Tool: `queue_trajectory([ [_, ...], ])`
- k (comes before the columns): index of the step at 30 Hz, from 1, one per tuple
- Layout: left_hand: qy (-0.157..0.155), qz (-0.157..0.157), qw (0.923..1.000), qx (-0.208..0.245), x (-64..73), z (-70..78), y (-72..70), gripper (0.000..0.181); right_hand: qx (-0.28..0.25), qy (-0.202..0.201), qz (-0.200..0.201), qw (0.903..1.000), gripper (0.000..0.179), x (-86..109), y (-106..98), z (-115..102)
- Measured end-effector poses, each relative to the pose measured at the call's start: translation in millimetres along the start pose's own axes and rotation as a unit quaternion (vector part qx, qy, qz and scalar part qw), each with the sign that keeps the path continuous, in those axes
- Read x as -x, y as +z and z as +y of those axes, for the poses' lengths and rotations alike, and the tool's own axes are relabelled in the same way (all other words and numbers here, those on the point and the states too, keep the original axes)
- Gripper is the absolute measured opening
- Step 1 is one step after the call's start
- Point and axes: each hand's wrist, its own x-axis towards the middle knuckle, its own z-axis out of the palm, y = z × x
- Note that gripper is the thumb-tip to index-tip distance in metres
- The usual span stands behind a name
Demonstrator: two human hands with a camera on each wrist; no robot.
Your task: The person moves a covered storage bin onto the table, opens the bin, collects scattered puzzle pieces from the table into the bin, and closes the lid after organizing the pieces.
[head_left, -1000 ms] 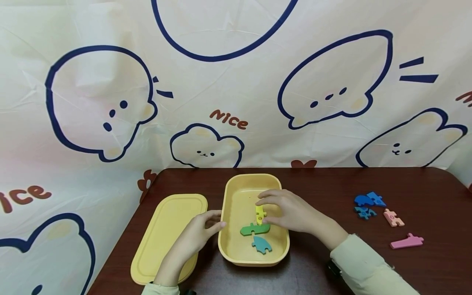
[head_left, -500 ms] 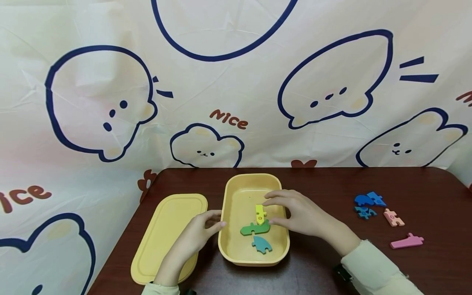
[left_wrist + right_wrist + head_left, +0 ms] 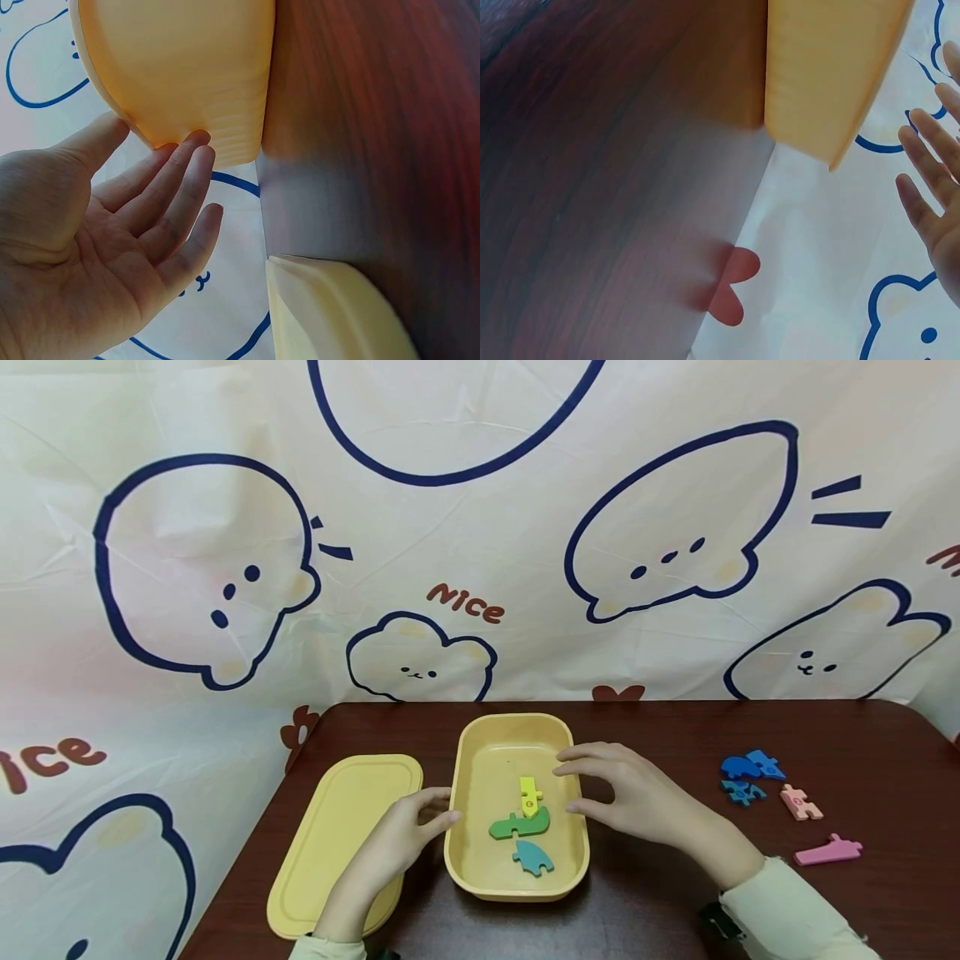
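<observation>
A yellow rectangular box [image 3: 468, 881] stands on the table. Inside lie a yellow puzzle piece [image 3: 529, 795], a green puzzle piece [image 3: 519, 824] and a teal puzzle piece [image 3: 533, 857]. My left hand [image 3: 405, 831] is at the box's left side. In the left wrist view, its thumb tip touches the rim and its loosely bent fingertips rest by the outer wall. Over the box's right rim hovers my right hand [image 3: 626, 792], fingers spread and nothing between them. The right wrist view has that hand [image 3: 941, 180] partly cut off at the edge.
A yellow lid [image 3: 345, 827] lies left of the box, partly under the left forearm. To the right on the dark table [image 3: 645, 910] are several blue puzzle pieces [image 3: 741, 767], a peach piece [image 3: 800, 803] and a pink piece [image 3: 828, 851]. A printed cloth [image 3: 525, 652] hangs behind.
My right hand has drawn back to the right, from over the yellow puzzle piece to the box's right rim. The pieces in the box and my left hand have stayed put.
</observation>
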Motion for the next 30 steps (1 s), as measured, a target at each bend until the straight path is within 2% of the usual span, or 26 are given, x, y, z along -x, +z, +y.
queue_trajectory([
  [9, 0.004, 0.002, 1.0000, 0.000, -0.2, -0.7, 0.4, 0.037, 0.003, 0.003, 0.028, 0.9996, 0.041, 12.1, -8, 7],
  [16, 0.004, 0.001, 1.0000, 0.003, 0.6, -0.4, 0.1, 0.037, 0.029, 0.014, 0.048, 0.9983, 0.038, 19.6, -13, 13],
  [21, 0.002, 0.001, 1.0000, 0.004, 0.8, -0.4, 0.0, 0.037, 0.027, 0.023, 0.050, 0.9981, 0.038, 25.2, -18, 17],
  [30, 0.003, 0.001, 1.0000, 0.000, 0.7, 0.0, -0.1, 0.036, 0.039, 0.016, 0.071, 0.9965, 0.039, 38.1, -23, 26],
])
